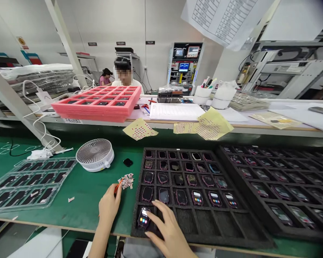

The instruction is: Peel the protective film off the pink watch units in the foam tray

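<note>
My left hand is closed around a thin orange stick-like tool, whose exact kind I cannot make out. The tool's tip points at a small pile of white and pinkish paper scraps on the green bench. My right hand has its fingers spread over the front left of a black foam tray. Its index fingertip is at the right edge of a lit smartwatch in the front-left compartment; whether it presses on it is unclear. Several more watches, some with lit screens, sit in the rows behind.
A second black foam tray with watches lies right. Left are a clear plastic tray of black parts, a white fan and a small black piece. Pink foam trays stand on the shelf; a person sits beyond.
</note>
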`<state>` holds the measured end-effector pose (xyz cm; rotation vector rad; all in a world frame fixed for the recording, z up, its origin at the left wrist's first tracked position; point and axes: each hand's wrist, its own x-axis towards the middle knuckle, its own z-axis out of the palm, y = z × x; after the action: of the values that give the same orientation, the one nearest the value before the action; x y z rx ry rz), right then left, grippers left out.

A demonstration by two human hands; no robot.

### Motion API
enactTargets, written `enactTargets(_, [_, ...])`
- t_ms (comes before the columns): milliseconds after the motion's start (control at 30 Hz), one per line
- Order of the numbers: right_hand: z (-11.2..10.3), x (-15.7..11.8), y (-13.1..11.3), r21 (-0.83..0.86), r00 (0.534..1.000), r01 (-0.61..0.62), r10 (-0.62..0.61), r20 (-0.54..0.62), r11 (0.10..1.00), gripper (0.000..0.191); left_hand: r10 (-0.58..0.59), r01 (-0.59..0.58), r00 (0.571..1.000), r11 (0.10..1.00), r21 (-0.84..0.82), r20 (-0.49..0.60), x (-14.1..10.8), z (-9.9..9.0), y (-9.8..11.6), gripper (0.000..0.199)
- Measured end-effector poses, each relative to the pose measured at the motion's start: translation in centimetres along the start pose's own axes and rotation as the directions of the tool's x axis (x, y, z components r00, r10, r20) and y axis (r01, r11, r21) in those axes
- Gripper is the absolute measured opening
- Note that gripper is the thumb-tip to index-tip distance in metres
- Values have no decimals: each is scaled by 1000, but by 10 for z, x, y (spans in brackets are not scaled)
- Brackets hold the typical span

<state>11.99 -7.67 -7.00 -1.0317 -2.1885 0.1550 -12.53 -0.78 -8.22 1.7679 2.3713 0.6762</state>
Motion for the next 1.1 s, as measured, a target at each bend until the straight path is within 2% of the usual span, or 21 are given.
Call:
enactTargets(100, [-26,-30,28,-202,986,146,-158,-46,968,56,-12,12,1000,1000,-10,8,0,-1,0,21])
enactTargets(133, [-34,-41,39,-292,986,147,-164,-36,945,63,-15,15,1000,1000,-15,14,1,-1,0,20])
enactTargets(233, [-48,-69,67,-474,996,61,-87,-33,879,77,-26,27,999,999,-29,35,2,0,-1,20])
enactTargets(333, [-43,-70,92,-487,999,-24,-2,-53,873,88,-51,53,997,998,-43,52,4,1,-2,20])
enactTargets(433, [-33,-35,125,-457,995,-98,76,-65,884,90,-81,84,995,995,-50,64,8,0,-2,21])
enactTargets(533, [-30,27,172,-404,983,-160,182,15,900,84,-117,122,989,991,-54,91,11,-4,-1,23])
enactTargets(633, [-32,95,213,-328,942,-308,335,28,893,77,-144,152,982,986,-62,122,12,-7,1,25])
enactTargets(700, [-32,131,225,-262,876,-476,478,-63,839,67,-144,152,983,987,-57,117,12,-7,2,25])
enactTargets(800, [-36,152,210,-210,837,-547,533,-125,810,63,-119,123,989,991,-46,85,10,-8,5,26])
enactTargets(867, [-51,138,186,-166,848,-527,504,-164,833,62,-98,100,993,994,-32,59,8,-7,8,27])
enactTargets(900, [-65,121,173,-144,872,-466,426,-241,873,60,-89,90,995,996,-21,49,7,-7,10,27])
enactTargets(933, [-82,99,161,-140,872,-420,356,-336,897,58,-78,79,996,997,-7,40,7,-7,12,27])
enactTargets(967, [-102,73,152,-151,847,-405,308,-433,902,56,-64,64,997,998,5,34,6,-7,13,28])
enactTargets(1000, [-124,43,147,-165,800,-423,282,-530,891,55,-49,49,998,999,15,29,6,-7,14,28])
enactTargets(1033, [-146,11,145,-169,720,-474,270,-640,864,54,-35,35,999,999,24,25,5,-7,15,28])
enactTargets(1067, [-167,-22,146,-155,609,-550,268,-747,821,53,-24,24,1000,999,30,20,5,-7,15,29])
enactTargets(1100, [-186,-54,151,-106,474,-636,278,-835,765,53,-11,11,1000,999,36,14,4,-8,16,30])
